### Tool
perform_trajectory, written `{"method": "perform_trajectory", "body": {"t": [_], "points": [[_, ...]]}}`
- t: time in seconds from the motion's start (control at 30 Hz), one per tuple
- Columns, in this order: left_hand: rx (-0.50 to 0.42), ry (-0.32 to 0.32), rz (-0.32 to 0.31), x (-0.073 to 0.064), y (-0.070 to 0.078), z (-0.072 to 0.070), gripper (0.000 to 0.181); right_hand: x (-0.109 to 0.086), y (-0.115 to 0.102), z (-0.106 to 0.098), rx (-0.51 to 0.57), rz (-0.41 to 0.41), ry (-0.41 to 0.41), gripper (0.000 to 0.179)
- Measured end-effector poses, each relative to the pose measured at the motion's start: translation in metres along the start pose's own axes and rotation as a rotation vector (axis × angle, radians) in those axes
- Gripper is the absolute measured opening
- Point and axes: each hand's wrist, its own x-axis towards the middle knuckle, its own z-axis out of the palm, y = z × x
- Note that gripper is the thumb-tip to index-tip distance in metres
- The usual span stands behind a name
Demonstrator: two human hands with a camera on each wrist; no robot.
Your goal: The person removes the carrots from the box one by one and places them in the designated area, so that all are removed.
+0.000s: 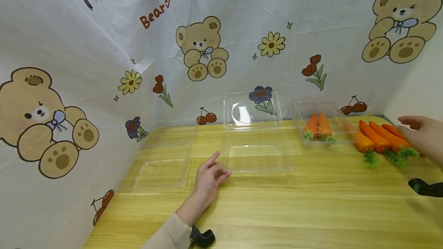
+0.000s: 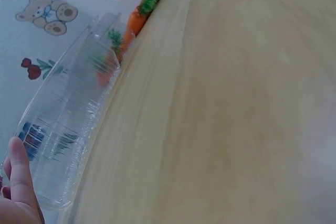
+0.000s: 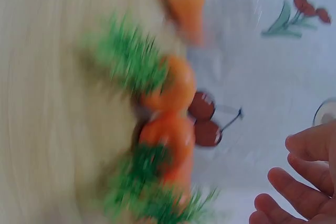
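Note:
My right hand (image 1: 423, 137) hovers at the right edge over a row of orange carrots (image 1: 375, 139) with green leafy tops. Its fingers are slightly bent and hold nothing; the right wrist view shows a gap between the fingers (image 3: 294, 187) and the blurred carrots (image 3: 170, 135). My left hand (image 1: 209, 181) lies at the near left corner of the middle clear plastic box (image 1: 256, 171), its lid (image 1: 242, 115) raised behind it. The left fingers are relaxed; whether they touch the box I cannot tell. Two carrots (image 1: 324, 126) lie inside the right-hand clear box (image 1: 298, 116).
Another clear plastic box (image 1: 162, 160) stands on the left of the wooden table (image 1: 277, 210). A white cloth (image 1: 238, 49) printed with bears and flowers hangs behind and to the left. Black wrist-worn pieces (image 1: 202, 237) show near both wrists.

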Motion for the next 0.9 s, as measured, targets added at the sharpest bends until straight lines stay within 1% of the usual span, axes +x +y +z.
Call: {"method": "perform_trajectory", "body": {"t": [0.13, 0.27, 0.4, 0.53, 0.67, 0.73, 0.9], "points": [[0.005, -0.007, 0.003, 0.000, -0.001, -0.001, 0.058, -0.010, -0.019, 0.001, -0.007, -0.056, -0.011, 0.069], [0.006, -0.004, 0.002, 0.000, -0.001, -0.001, 0.058, -0.025, -0.039, 0.005, 0.014, -0.173, 0.004, 0.064], [0.003, 0.001, -0.002, -0.002, 0.000, -0.001, 0.057, -0.041, -0.056, 0.014, 0.033, -0.273, 0.009, 0.058], [0.000, -0.002, -0.005, -0.003, 0.000, -0.002, 0.058, -0.052, -0.068, 0.025, 0.072, -0.325, -0.005, 0.053], [-0.001, -0.002, -0.008, -0.004, 0.000, -0.002, 0.058, -0.062, -0.079, 0.037, 0.149, -0.364, -0.052, 0.049], [0.003, -0.001, -0.009, -0.004, 0.000, -0.002, 0.058, -0.068, -0.083, 0.041, 0.186, -0.378, -0.090, 0.047], [0.010, 0.002, -0.007, -0.007, 0.001, -0.002, 0.058, -0.084, -0.098, 0.056, 0.209, -0.402, -0.189, 0.045]]}}
